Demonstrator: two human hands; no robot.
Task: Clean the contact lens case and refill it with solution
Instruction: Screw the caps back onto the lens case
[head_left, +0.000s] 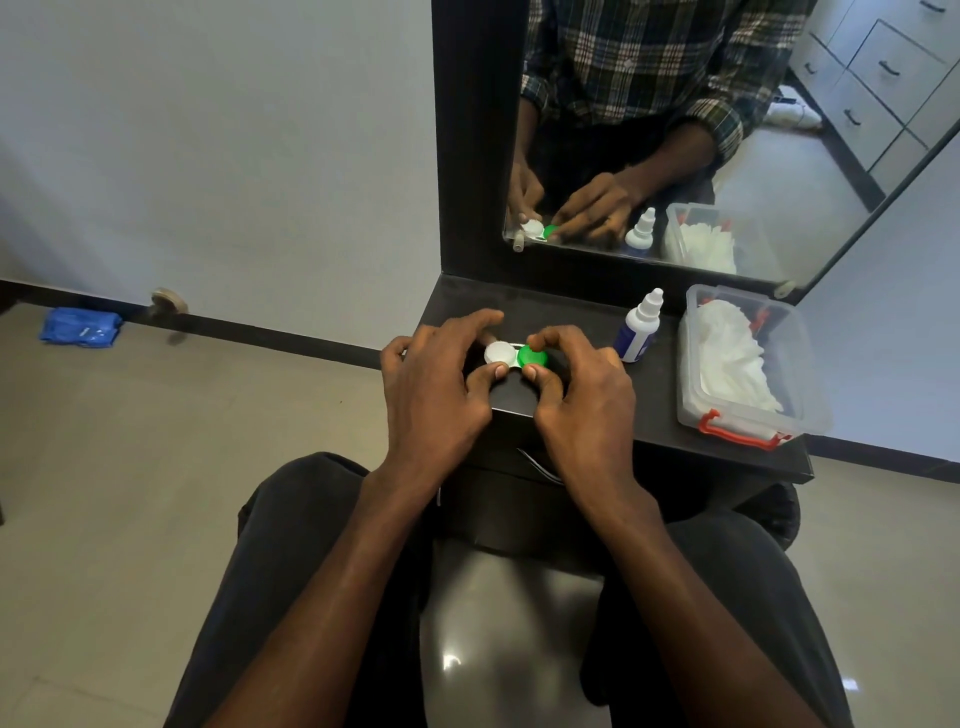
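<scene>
A: Both hands pinch the contact lens case (517, 356) on the dark shelf (571, 415): left hand (436, 379) on the white cap (500, 353), right hand (582, 389) on the green cap (533, 356)

B: Why 2 hands?

A: Probably 1 steadies while the other unscrews. The solution bottle (638, 332) stands just right of the grip, the tissue box (748, 358) beyond it

Your two hands fill the left end of the shelf (582, 312). Along its back edge the mirror (727, 130) blocks any reach beyond. The solution bottle (638, 328) stands upright near that edge, and the clear tissue box (748, 364) takes the right end. Between bottle and box you have a bare strip running to the front edge.
</scene>
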